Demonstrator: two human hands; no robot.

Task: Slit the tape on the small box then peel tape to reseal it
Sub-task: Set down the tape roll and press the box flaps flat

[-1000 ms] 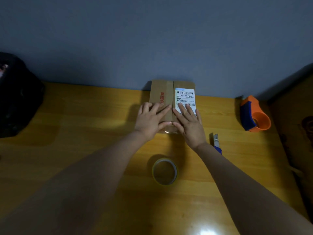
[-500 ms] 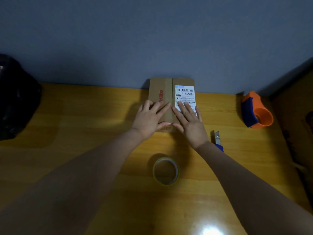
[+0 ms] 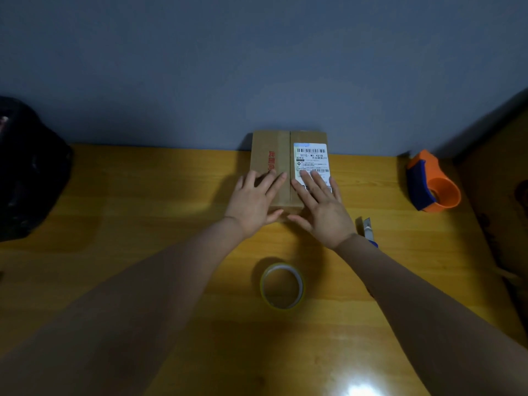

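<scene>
My left fingers [image 3: 267, 180] and right fingers [image 3: 315, 181] lie spread flat on the small box [image 3: 281, 155] at frame centre, gripping nothing. Its taped seam [image 3: 290, 167] runs away from me between them. The cutter [image 3: 368, 228] lies nearest my right hand [image 3: 325, 215].

wall [image 3: 257, 67]: blue-grey, dim | table [image 3: 128, 195]: yellow wood, glare spot

Wooden table [image 3: 114, 267]: small box [image 3: 274, 155] at the back edge, tape roll [image 3: 282, 286] nearer, cutter [image 3: 368, 227], orange tape dispenser [image 3: 433, 182] right, black bag [image 3: 28, 172] left.
</scene>
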